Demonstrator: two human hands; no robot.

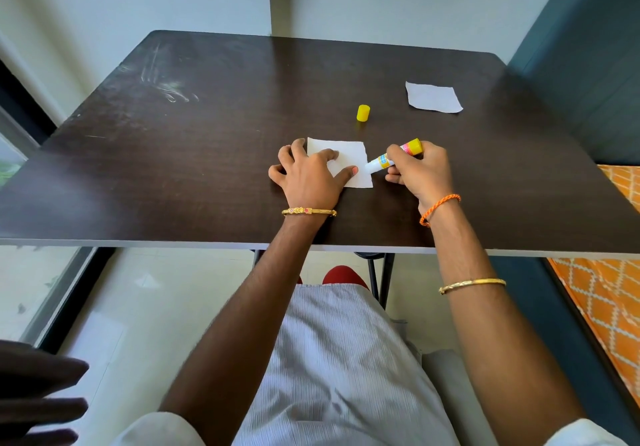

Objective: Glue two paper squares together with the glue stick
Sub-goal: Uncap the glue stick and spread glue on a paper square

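A white paper square (349, 158) lies on the dark table (207, 154) near the middle. My left hand (308, 175) presses flat on its left part, fingers spread. My right hand (420, 171) grips the uncapped glue stick (394, 156), tilted with its white tip touching the right edge of that square. The yellow cap (363, 113) stands upright on the table behind the square. A second white paper square (433, 97) lies flat further back on the right, apart from both hands.
The table's near edge (173, 243) runs just in front of my wrists. A dark blue chair back (585, 74) stands at the right, with an orange patterned cloth (613, 293) below it. A wall is behind the table.
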